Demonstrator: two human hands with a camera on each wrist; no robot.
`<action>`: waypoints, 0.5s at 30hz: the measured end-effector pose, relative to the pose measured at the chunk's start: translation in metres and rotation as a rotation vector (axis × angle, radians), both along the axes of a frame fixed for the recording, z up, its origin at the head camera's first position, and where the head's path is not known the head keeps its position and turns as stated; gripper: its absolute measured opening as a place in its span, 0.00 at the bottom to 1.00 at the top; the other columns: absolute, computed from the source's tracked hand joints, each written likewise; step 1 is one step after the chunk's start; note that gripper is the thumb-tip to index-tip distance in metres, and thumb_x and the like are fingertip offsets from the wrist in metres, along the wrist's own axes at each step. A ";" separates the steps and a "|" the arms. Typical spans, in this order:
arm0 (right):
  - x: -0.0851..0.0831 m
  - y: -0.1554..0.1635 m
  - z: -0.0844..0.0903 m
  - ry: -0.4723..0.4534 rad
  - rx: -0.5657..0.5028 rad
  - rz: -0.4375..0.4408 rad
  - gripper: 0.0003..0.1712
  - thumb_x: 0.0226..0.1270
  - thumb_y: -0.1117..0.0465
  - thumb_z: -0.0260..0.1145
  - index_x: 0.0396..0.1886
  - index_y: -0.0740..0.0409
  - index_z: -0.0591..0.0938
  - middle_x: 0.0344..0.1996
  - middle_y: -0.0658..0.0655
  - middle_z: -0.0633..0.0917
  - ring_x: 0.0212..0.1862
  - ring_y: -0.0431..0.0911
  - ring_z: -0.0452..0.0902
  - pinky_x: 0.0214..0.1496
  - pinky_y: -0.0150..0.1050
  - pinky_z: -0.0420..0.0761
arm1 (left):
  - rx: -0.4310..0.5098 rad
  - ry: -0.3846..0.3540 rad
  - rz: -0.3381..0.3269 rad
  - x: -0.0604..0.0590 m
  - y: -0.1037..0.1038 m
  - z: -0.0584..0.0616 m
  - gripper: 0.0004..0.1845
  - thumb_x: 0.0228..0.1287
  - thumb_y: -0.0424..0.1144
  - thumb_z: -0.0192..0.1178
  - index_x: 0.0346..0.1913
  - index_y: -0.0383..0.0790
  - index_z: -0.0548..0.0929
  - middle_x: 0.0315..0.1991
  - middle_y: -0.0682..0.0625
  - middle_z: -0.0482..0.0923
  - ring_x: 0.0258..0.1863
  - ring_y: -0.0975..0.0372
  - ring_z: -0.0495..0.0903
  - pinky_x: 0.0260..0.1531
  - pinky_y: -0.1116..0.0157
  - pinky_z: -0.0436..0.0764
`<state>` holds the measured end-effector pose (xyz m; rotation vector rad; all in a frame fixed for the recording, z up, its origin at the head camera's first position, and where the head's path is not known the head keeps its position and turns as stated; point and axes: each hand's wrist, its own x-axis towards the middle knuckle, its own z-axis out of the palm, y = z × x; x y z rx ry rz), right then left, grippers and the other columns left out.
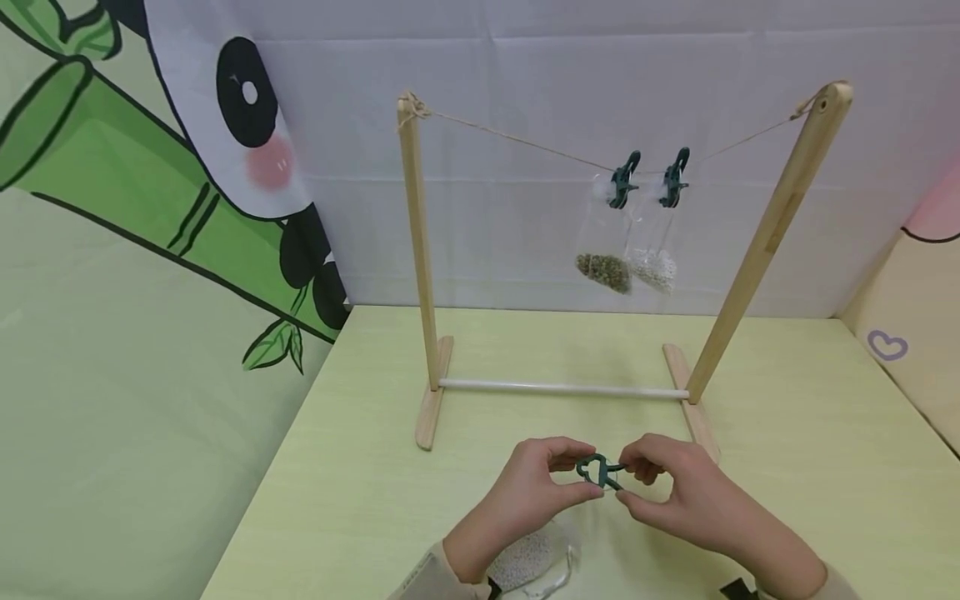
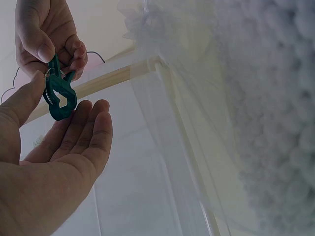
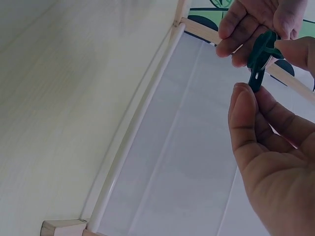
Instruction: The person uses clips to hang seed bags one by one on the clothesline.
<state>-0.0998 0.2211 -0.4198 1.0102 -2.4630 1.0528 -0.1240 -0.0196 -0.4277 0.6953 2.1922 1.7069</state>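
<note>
**Small clip, shared hold, easy to fumble**

Nearest me, a clear bag of white beads (image 1: 528, 557) lies on the bench (image 1: 360, 500) under my left wrist. Just above it, both hands meet on the dark green clip (image 1: 598, 472): my left hand (image 1: 525, 500) pinches its rounded end between thumb and fingers, and my right hand (image 1: 686, 500) pinches the other end, so each grip is closed on the clip. I judge the risk here is the sprung clip popping sideways out of two fingertip holds. Farther back, the wooden rack (image 1: 420, 275) carries a sagging string (image 1: 525, 143) with two bagged clips (image 1: 648, 179); a knock could topple it.
</note>
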 end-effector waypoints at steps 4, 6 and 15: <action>0.000 0.000 0.000 0.014 -0.006 0.002 0.26 0.48 0.68 0.81 0.43 0.43 0.81 0.35 0.37 0.79 0.33 0.34 0.76 0.34 0.31 0.80 | -0.009 0.005 -0.003 0.000 0.000 0.001 0.19 0.60 0.37 0.76 0.54 0.38 0.86 0.49 0.57 0.85 0.49 0.63 0.82 0.54 0.59 0.81; 0.000 -0.001 0.000 0.016 -0.012 0.007 0.26 0.47 0.69 0.81 0.44 0.44 0.81 0.35 0.37 0.79 0.33 0.34 0.76 0.35 0.31 0.80 | -0.011 0.005 -0.006 0.000 0.000 0.002 0.20 0.60 0.36 0.76 0.54 0.37 0.86 0.49 0.57 0.85 0.50 0.61 0.83 0.53 0.60 0.81; 0.001 -0.004 0.002 -0.014 -0.035 0.020 0.26 0.49 0.69 0.81 0.44 0.42 0.81 0.35 0.37 0.79 0.34 0.35 0.77 0.35 0.33 0.81 | -0.031 0.031 -0.009 0.000 0.001 0.002 0.21 0.58 0.37 0.78 0.53 0.39 0.87 0.46 0.60 0.85 0.49 0.60 0.84 0.50 0.67 0.80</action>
